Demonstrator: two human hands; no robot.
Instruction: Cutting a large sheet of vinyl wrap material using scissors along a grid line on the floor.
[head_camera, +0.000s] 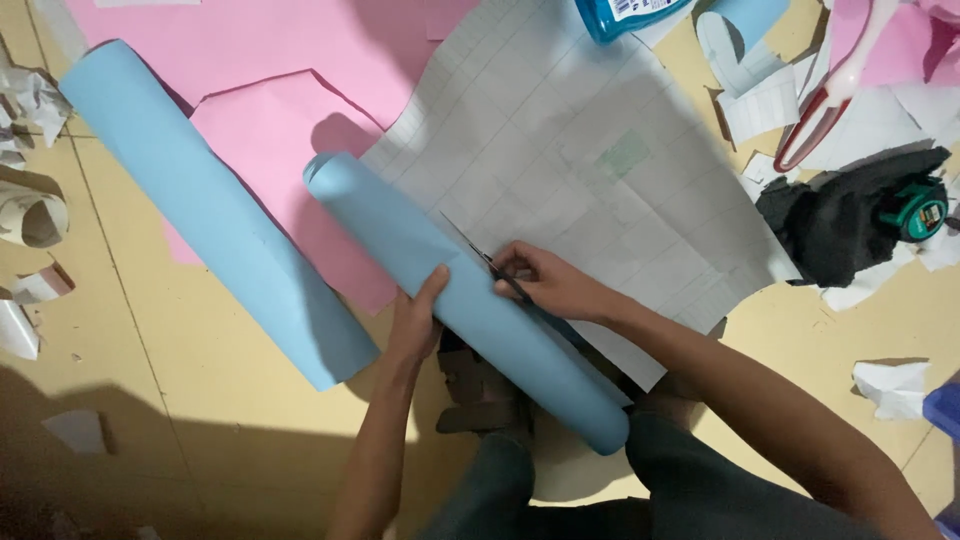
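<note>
Cutting along a blue paper roll on the floor

At frame centre, the left hand (415, 325) grips the blue roll (465, 300), fingers wrapped over it; the right hand (545, 285) clenches dark scissors (480, 255), blades lying along the roll's upper edge against the gridded backing sheet (580, 150). A second blue roll (210, 210) lies to the left on pink paper (250, 50).

Two paper rolls lie side by side: longer roll (215, 215) left, shorter roll (470, 305) right, overlapping gridded sheet (590, 150). Scissors (490, 262) on shorter roll. Tape measure (915, 210) far right.
</note>
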